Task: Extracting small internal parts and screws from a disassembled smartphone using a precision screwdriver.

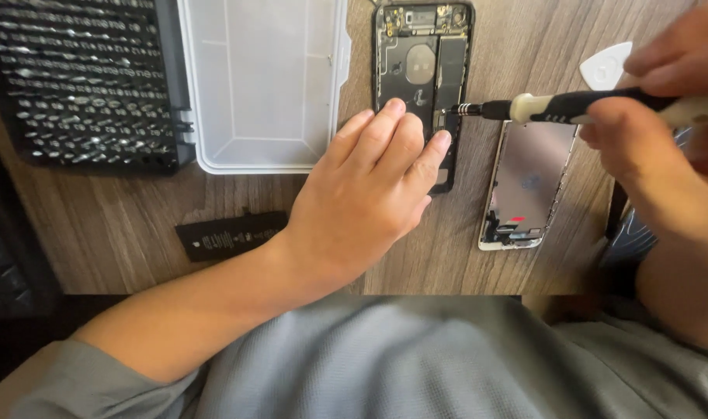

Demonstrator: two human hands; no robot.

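Pinning the phone [422, 62] flat at the bench's [121, 233] 12 o'clock, your left hand [369, 194] lies open, fingers spread, so nothing shifts. Your right hand [657, 116], at 3 o'clock, closes round the screwdriver [556, 107], its tip on the phone's edge.

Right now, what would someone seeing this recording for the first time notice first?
The opened phone body at the top centre of the wooden table draws the eye, with the left hand pressing down on its lower half. From the right, the right hand holds a screwdriver whose tip meets the phone's right edge. The detached screen lies face down just right of it, and a tray of bits sits at top left.
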